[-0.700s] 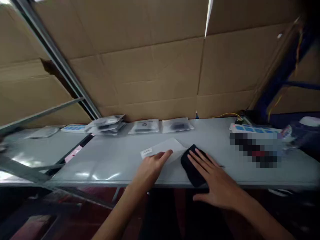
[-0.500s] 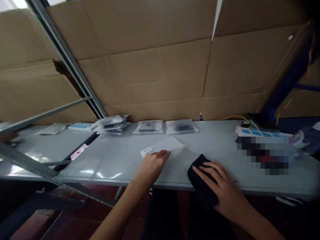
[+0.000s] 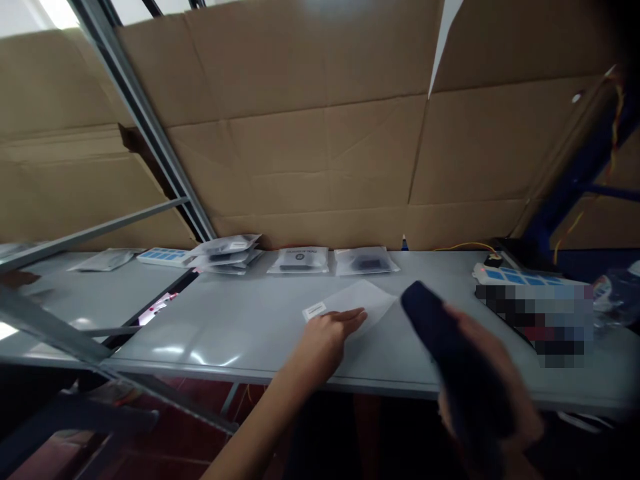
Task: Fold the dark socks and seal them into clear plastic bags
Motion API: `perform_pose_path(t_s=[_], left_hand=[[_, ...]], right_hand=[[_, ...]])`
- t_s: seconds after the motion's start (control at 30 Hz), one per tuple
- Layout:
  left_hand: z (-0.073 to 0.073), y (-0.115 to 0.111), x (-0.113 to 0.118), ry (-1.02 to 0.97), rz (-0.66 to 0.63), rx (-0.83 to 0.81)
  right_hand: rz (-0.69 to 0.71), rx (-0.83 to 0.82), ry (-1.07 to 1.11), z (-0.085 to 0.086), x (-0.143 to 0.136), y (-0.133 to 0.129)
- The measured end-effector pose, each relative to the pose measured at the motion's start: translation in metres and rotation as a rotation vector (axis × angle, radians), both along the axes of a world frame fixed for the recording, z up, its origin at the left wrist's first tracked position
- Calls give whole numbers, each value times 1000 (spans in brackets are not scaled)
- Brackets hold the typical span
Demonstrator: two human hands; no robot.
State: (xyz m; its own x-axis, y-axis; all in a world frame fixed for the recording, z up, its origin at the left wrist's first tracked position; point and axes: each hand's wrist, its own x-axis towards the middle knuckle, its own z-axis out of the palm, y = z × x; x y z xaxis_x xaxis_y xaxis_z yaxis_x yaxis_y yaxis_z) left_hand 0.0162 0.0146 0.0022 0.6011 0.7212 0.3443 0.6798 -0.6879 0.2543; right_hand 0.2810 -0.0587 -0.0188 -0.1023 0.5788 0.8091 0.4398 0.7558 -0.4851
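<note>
Right hand [image 3: 501, 365] clasps a probably soft dark pouch [image 3: 453, 343], best held mid-side; left hand [image 3: 327, 341], hold unclear, touches a flimsy bag [image 3: 361, 295].

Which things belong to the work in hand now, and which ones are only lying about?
In hand:
- dark item, in right hand
- frosted labelled bag, under left hand

Lying about:
- stack of filled bags
- two more filled bags
- white-and-blue strip at right
</note>
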Motion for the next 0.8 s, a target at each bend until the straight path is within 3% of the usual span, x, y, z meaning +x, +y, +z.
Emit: perform_pose_path(t_s=[0.07,0.13,0.3,0.43,0.53,0.63,0.8], left_hand=[[0,0,2,-129,-63,-79],[0,-1,0,-211,-71,-142],[-11,0,-10,-300,10,-136],[-19,5,-14,-364,25,-63],[-16,6,-12,-375,-33,-25],[-10,4,-11,-378,-76,4],[-6,2,-9,-429,-88,-19]], right_hand=[[119,112,-252,-1,-22,12],[154,190,-418,-6,-39,28],[60,127,-589,-21,-40,66],[81,176,-741,-24,-38,73],[45,187,-750,-21,-53,74],[-48,43,-743,-14,-78,81],[-198,-444,-630,-4,-125,104]])
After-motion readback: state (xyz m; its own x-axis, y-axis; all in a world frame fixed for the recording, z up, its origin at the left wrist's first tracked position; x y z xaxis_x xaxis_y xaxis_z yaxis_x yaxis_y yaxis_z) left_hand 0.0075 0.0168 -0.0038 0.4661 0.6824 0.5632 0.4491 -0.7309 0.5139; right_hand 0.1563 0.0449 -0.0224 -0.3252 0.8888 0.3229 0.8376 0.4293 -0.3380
